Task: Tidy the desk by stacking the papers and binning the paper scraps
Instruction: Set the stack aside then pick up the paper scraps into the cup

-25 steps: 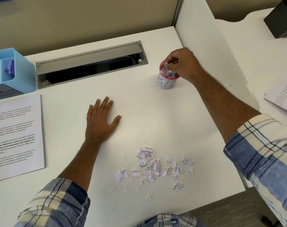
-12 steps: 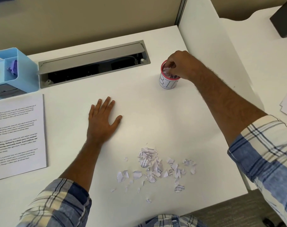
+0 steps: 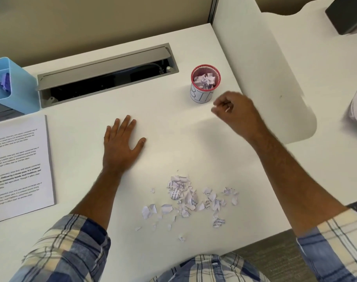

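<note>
Right hand hangs above the surface at centre right of the frame, just below the red mesh bin. Its fingers are curled together, apparently holding nothing, though motion blur leaves that unclear. Paper scraps lie in the lower centre, down and left of that hand. The spread runs left-right across the frame. By my read the right hand is the free one for the next grab. Left hand lies flat on the surface, fingers straight and slightly apart, up-left of the scraps. Stacked papers sit at the left edge.

Change: half a second ago the right hand was at the bin's rim; it has since pulled back toward the scraps. Left hand unchanged.
</note>
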{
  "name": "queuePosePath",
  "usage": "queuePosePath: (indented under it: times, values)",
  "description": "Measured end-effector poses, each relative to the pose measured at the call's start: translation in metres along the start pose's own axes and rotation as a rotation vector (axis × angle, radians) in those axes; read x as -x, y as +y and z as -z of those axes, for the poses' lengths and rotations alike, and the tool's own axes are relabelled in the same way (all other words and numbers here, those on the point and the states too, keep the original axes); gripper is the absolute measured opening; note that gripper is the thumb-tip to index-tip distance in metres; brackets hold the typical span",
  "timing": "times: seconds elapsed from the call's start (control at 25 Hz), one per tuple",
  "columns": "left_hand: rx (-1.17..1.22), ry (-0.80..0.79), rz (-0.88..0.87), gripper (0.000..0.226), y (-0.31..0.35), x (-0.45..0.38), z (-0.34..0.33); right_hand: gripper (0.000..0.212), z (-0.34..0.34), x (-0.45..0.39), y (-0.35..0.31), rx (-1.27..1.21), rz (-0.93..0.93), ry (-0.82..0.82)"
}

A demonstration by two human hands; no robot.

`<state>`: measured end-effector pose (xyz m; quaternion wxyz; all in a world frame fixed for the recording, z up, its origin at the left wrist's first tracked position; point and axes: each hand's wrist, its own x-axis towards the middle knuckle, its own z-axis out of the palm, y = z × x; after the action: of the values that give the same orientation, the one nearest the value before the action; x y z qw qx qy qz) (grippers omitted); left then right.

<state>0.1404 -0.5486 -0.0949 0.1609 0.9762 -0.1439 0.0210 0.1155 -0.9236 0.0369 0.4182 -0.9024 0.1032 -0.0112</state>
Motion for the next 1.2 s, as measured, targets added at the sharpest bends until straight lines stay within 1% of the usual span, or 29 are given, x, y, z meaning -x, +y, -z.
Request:
queuePosePath:
  times: [0.12,0.24,0.4,0.48,0.6,0.72,0.8,0.84,0.88,0.92,1.08,1.12,1.2]
  values:
    - [-0.003,0.002,0.003,0.068,0.001,-0.001,0.002,0.016,-0.016,0.065,0.031,0.014,-0.118,-0.167]
    - [0.004,-0.014,0.01,0.068,0.002,0.0,0.003,0.019,-0.023,0.125,0.059,0.006,-0.169,-0.326]
    - [0.013,-0.017,0.015,0.068,0.003,0.001,0.004,0.031,-0.018,0.171,0.079,0.108,-0.21,-0.434]
    - [0.014,-0.029,0.02,0.068,0.004,0.001,0.005,0.048,-0.013,0.185,0.078,0.155,-0.23,-0.508]
    - [0.027,-0.035,0.02,0.068,0.004,0.001,0.005,0.077,-0.014,0.204,0.071,0.252,-0.21,-0.62]
    - [0.035,-0.024,0.016,0.068,0.003,0.001,0.004,0.101,-0.026,0.216,0.063,0.293,-0.209,-0.636]
    - [0.032,-0.021,0.016,0.068,0.003,0.001,0.004,0.109,-0.035,0.223,0.058,0.331,-0.187,-0.635]
    - [0.033,-0.024,0.015,0.068,0.002,0.001,0.003,0.108,-0.04,0.226,0.056,0.368,-0.165,-0.629]
    - [0.036,-0.028,0.013,0.068,0.002,0.001,0.003,0.104,-0.046,0.229,0.056,0.399,-0.147,-0.621]
    - [0.039,-0.032,0.013,0.068,0.002,0.001,0.004,0.094,-0.051,0.232,0.057,0.405,-0.135,-0.605]
    - [0.036,-0.025,0.01,0.069,0.001,0.001,0.003,0.036,-0.059,0.234,0.066,0.28,-0.098,-0.499]
    - [0.037,-0.028,0.01,0.069,0.0,0.001,0.003,0.025,-0.058,0.233,0.07,0.271,-0.092,-0.482]
    - [0.036,-0.032,0.006,0.069,0.0,0.001,0.003,0.013,-0.055,0.23,0.073,0.255,-0.099,-0.455]
